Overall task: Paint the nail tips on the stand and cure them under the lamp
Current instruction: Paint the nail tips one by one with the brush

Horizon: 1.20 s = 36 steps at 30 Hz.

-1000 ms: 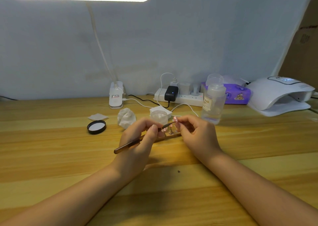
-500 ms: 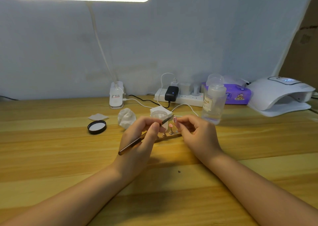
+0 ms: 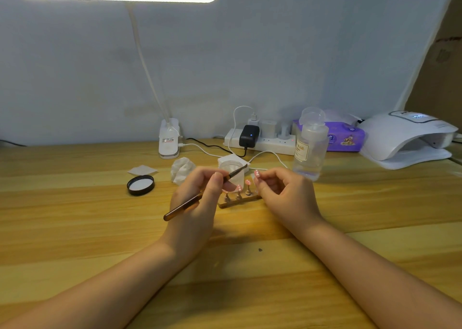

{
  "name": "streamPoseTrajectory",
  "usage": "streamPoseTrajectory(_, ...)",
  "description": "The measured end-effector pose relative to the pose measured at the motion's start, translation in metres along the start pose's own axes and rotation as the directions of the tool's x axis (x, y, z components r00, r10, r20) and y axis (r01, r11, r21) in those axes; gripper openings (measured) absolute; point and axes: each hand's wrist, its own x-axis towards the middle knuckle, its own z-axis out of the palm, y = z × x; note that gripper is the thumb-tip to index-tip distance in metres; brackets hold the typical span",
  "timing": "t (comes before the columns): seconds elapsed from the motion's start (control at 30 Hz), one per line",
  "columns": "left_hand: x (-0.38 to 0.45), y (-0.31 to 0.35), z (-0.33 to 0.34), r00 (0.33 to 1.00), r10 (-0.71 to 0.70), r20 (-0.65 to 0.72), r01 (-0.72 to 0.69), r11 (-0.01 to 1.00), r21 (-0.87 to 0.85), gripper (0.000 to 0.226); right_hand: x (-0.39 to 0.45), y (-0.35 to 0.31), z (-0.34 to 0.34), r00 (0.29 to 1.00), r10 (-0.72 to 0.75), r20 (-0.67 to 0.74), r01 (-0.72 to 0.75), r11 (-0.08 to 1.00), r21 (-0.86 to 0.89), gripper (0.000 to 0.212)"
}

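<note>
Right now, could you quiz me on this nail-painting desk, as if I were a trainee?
1. True or false: the left hand holds the brush.
2. Which stands farthest right on the table? A black lid; B clear bottle; C white curing lamp.
3. Fill in: the nail tips sit on a wooden ____ between the hands.

Key: 1 true; 2 C; 3 stand.
</note>
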Motion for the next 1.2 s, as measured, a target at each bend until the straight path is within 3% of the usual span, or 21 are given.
streamPoseTrajectory(0.37,0.000,-0.002,0.001,1.000,-0.015,0.003,0.015,1.000,0.002,0.016,0.004,0.005,-0.001,0.975,0.217,0.050,-0.193,0.936,-0.296,0.020)
streamPoseTrajectory(0.73,0.000,-0.001,0.001,0.999,-0.029,0.017,0.029,1.000,0.012,0.017,0.006,0.002,-0.003,0.965,0.246,0.094,-0.172,0.858,-0.483,0.022)
streamPoseTrajectory(0.9,0.002,-0.002,-0.001,0.999,-0.049,-0.001,0.049,0.998,0.025,0.017,0.005,-0.005,-0.012,0.979,0.183,0.089,-0.072,0.720,-0.690,0.028)
streamPoseTrajectory(1.07,0.002,-0.004,-0.001,0.999,-0.051,0.004,0.051,0.998,0.032,0.017,0.013,0.001,-0.029,0.968,0.238,0.079,-0.068,0.550,-0.832,0.038)
streamPoseTrajectory(1.2,0.003,-0.004,0.000,0.998,-0.059,-0.009,0.059,0.998,0.028,0.018,0.020,0.014,-0.041,0.890,0.411,0.199,-0.147,0.672,-0.726,0.045)
